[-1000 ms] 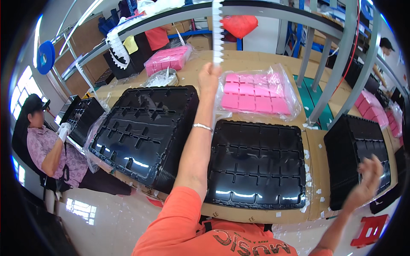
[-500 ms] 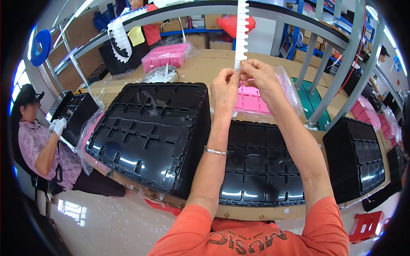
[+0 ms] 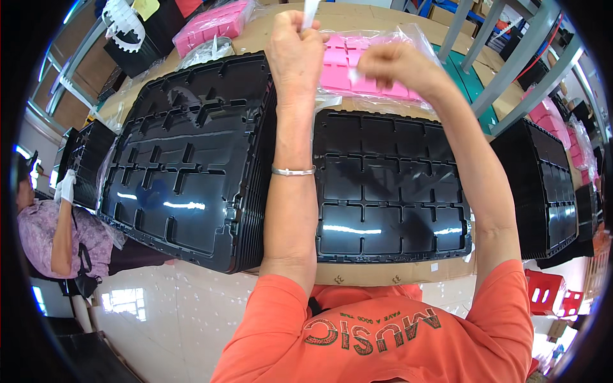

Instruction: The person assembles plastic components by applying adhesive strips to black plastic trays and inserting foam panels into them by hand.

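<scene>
My left hand (image 3: pixel 295 60) is closed around a white paper strip (image 3: pixel 310 14), which rises out of the top of the picture. To its right, over pink moulded trays (image 3: pixel 335 73) in clear wrap, my right hand (image 3: pixel 399 67) is blurred by motion. Its fingertips pinch a small white piece (image 3: pixel 354 75), apart from the strip. Below my forearms lies a glossy black compartment tray (image 3: pixel 389 214). A taller stack of black trays (image 3: pixel 182 163) stands left of my left forearm.
Another black tray stack (image 3: pixel 543 191) stands at the right, near grey metal posts (image 3: pixel 549 83). More wrapped pink trays (image 3: pixel 214 25) lie at the far left. A white-gloved co-worker (image 3: pixel 57 223) is at the left edge. A red stool (image 3: pixel 543 292) is on the floor at right.
My hands were together at the notched white strip; now they are apart. The right has moved right with a small white piece, the left keeps the strip. The view has tilted down.
</scene>
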`<state>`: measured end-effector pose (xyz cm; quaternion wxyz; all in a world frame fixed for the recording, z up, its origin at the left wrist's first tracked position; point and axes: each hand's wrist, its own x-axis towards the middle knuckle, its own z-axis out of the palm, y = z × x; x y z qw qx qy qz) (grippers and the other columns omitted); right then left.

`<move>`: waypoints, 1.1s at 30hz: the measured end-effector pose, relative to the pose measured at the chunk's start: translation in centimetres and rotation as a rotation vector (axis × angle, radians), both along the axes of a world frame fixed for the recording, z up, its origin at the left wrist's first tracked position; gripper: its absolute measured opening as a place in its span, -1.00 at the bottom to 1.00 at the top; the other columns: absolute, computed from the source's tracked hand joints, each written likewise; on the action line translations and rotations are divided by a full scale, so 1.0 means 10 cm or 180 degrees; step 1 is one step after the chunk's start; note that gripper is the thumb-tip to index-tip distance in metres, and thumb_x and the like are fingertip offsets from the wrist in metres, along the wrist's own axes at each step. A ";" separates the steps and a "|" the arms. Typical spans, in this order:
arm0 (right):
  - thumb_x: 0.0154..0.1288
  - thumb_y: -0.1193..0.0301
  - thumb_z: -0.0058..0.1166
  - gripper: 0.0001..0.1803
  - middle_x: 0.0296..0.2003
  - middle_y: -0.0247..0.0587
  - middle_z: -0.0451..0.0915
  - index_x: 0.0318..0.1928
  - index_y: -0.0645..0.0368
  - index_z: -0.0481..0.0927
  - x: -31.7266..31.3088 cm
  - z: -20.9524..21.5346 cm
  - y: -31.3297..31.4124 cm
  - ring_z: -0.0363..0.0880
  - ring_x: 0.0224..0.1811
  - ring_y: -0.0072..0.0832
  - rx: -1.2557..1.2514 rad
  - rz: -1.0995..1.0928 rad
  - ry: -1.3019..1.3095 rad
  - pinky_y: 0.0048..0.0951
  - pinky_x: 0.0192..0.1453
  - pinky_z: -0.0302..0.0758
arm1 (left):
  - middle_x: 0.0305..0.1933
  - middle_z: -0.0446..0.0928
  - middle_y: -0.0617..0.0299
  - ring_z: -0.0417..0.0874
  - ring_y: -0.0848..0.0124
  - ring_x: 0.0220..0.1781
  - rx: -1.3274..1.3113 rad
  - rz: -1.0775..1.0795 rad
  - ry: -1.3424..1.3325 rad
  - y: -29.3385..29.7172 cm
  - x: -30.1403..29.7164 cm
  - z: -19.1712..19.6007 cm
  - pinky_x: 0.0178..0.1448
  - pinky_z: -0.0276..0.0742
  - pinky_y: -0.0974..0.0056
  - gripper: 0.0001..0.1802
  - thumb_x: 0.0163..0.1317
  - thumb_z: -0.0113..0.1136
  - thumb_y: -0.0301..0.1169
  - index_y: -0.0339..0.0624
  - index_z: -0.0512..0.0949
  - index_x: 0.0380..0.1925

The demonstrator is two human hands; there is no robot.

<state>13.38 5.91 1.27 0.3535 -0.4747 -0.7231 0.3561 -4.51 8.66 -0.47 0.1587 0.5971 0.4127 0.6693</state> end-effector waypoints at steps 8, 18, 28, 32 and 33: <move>0.10 0.30 0.32 -0.80 -0.45 -0.22 0.65 -0.32 0.15 0.68 -0.24 -1.20 0.44 0.60 -0.35 -0.36 -0.0252 0.1201 -0.1833 -0.32 -0.20 0.48 | -0.32 0.67 0.19 0.60 0.57 -0.50 -0.0383 -0.0440 -0.0197 0.00 -0.08 -0.01 -0.43 0.44 0.46 -0.65 0.31 0.12 -0.35 -0.40 0.50 -0.02; 0.09 0.35 0.31 -0.78 -0.42 -0.09 0.66 -0.30 0.21 0.65 -0.29 -1.49 0.46 0.64 -0.38 -0.21 0.0211 0.0609 -0.2384 -0.21 -0.25 0.51 | -0.47 0.64 0.25 0.53 0.62 -0.58 -0.0197 -0.0625 -0.0426 0.04 -0.05 -0.06 -0.49 0.36 0.47 -0.74 0.37 0.10 -0.28 -0.29 0.59 -0.28; 0.30 0.24 0.19 -0.71 -0.46 -0.36 0.57 -0.22 0.25 0.62 -0.54 0.28 0.53 0.43 -0.54 -0.66 0.0581 -0.0736 0.1456 -0.61 -0.49 0.35 | -0.53 0.62 0.27 0.53 0.62 -0.59 -0.0500 -0.0694 -0.0656 -0.08 -0.01 0.06 -0.53 0.35 0.45 -0.76 0.39 0.06 -0.33 -0.26 0.59 -0.34; 0.22 0.22 0.28 -0.71 -0.57 -0.39 0.52 -0.41 0.21 0.59 -0.67 0.43 0.52 0.39 -0.59 -0.71 0.0819 -0.0746 0.0845 -0.60 -0.56 0.28 | -0.55 0.60 0.17 0.63 0.45 -0.58 0.0107 0.0271 0.0206 -0.06 -0.03 0.03 -0.46 0.48 0.27 -0.78 0.34 0.03 -0.40 -0.33 0.58 -0.26; 0.20 0.22 0.30 -0.69 -0.61 -0.40 0.50 -0.47 0.20 0.57 -0.67 0.44 0.51 0.37 -0.62 -0.72 0.0712 -0.0871 0.0841 -0.60 -0.58 0.26 | -0.55 0.60 0.17 0.63 0.45 -0.58 0.0041 0.0276 0.0209 -0.03 -0.04 0.03 -0.46 0.48 0.27 -0.78 0.34 0.03 -0.40 -0.33 0.58 -0.26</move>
